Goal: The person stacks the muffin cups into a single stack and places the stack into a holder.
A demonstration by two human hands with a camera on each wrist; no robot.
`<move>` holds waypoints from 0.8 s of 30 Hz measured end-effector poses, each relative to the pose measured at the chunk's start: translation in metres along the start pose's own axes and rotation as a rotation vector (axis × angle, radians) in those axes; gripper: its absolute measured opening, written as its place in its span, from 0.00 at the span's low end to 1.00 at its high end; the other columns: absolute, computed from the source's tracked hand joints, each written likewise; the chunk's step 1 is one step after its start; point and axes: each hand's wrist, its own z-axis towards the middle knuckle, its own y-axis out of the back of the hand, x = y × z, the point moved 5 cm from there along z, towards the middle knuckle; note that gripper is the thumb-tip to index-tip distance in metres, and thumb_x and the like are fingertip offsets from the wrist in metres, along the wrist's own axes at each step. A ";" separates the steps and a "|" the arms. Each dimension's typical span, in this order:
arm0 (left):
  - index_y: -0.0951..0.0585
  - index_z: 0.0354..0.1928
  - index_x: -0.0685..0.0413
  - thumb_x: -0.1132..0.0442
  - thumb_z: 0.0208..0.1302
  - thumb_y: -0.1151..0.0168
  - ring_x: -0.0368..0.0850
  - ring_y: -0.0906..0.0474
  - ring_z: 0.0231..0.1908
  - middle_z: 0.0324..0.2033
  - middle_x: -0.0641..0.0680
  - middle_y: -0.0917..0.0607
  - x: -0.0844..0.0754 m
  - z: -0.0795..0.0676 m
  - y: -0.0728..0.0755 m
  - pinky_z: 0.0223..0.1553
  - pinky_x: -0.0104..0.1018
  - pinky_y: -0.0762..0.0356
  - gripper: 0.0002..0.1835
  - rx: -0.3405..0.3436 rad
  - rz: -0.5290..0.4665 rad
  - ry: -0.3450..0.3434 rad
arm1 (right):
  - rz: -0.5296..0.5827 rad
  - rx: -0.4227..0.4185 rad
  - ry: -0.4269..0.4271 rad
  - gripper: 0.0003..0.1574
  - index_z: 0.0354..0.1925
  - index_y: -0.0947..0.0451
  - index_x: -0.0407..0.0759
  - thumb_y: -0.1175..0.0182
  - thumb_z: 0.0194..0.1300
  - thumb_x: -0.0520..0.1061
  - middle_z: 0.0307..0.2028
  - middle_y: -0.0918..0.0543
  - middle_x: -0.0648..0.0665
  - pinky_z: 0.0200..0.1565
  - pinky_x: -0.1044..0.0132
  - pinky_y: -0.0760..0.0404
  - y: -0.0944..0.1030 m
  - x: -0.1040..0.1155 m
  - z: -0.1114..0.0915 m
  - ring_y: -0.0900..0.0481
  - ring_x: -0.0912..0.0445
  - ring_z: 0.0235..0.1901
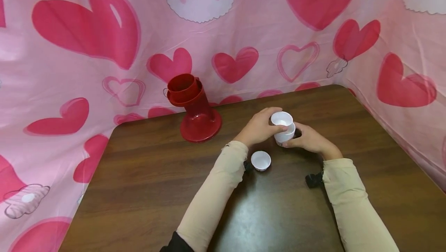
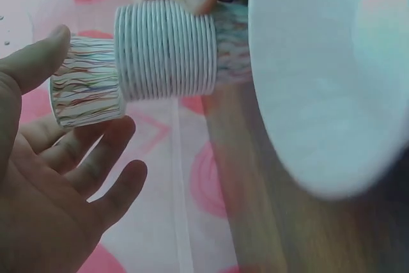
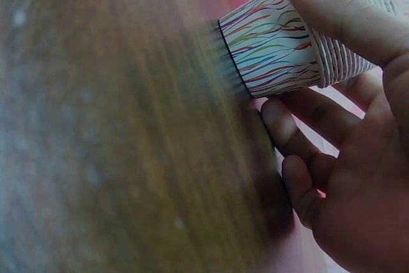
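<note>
My left hand (image 1: pixel 259 128) holds the top paper cup (image 1: pixel 281 118) between thumb and fingers. That cup stands mouth up, its lower part inside a stack of paper cups (image 1: pixel 283 139) and its striped side (image 2: pixel 88 84) showing above the stacked rims (image 2: pixel 166 49). Around the stack curl the thumb and fingers of my right hand (image 1: pixel 310 139), which hold it upright. Colourful wavy lines cover the lowest cup's side (image 3: pixel 275 46). Another white cup (image 1: pixel 260 160) stands mouth up on the table beside my left wrist; its rim looms large and blurred in the left wrist view.
A red stand (image 1: pixel 200 122) with a round base and a tilted open cylinder on top is at the table's back left. The brown wooden table (image 1: pixel 146 190) meets a pink heart-patterned cloth (image 1: pixel 251 31) behind it and on the right. A black wrist device (image 1: pixel 314 180) hangs below the right sleeve.
</note>
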 end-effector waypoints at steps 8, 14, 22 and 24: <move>0.28 0.67 0.51 0.50 0.63 0.27 0.39 0.26 0.50 0.59 0.48 0.23 -0.004 0.005 -0.015 0.49 0.30 0.27 0.34 0.037 -0.008 0.025 | 0.015 -0.004 0.007 0.42 0.64 0.30 0.33 0.25 0.59 0.46 0.57 0.22 0.33 0.61 0.42 0.35 -0.001 -0.001 0.001 0.29 0.41 0.57; 0.27 0.67 0.52 0.50 0.62 0.27 0.40 0.26 0.52 0.58 0.50 0.23 0.001 0.002 -0.018 0.53 0.31 0.28 0.34 0.050 0.027 0.022 | 0.010 -0.003 -0.006 0.42 0.65 0.30 0.34 0.24 0.58 0.47 0.56 0.22 0.34 0.60 0.44 0.33 0.000 0.000 0.001 0.29 0.42 0.56; 0.26 0.69 0.48 0.52 0.63 0.27 0.41 0.27 0.55 0.60 0.50 0.23 0.011 0.000 -0.021 0.57 0.37 0.29 0.33 0.085 -0.007 0.070 | 0.011 -0.004 0.001 0.44 0.67 0.31 0.33 0.24 0.58 0.47 0.56 0.22 0.34 0.58 0.47 0.31 -0.001 0.001 0.001 0.28 0.44 0.55; 0.26 0.68 0.45 0.52 0.63 0.27 0.41 0.26 0.54 0.59 0.49 0.21 0.012 -0.001 -0.023 0.56 0.38 0.28 0.33 0.080 -0.023 0.099 | 0.018 -0.003 0.004 0.43 0.66 0.30 0.33 0.24 0.58 0.46 0.55 0.21 0.35 0.57 0.49 0.30 0.000 0.002 0.001 0.27 0.45 0.53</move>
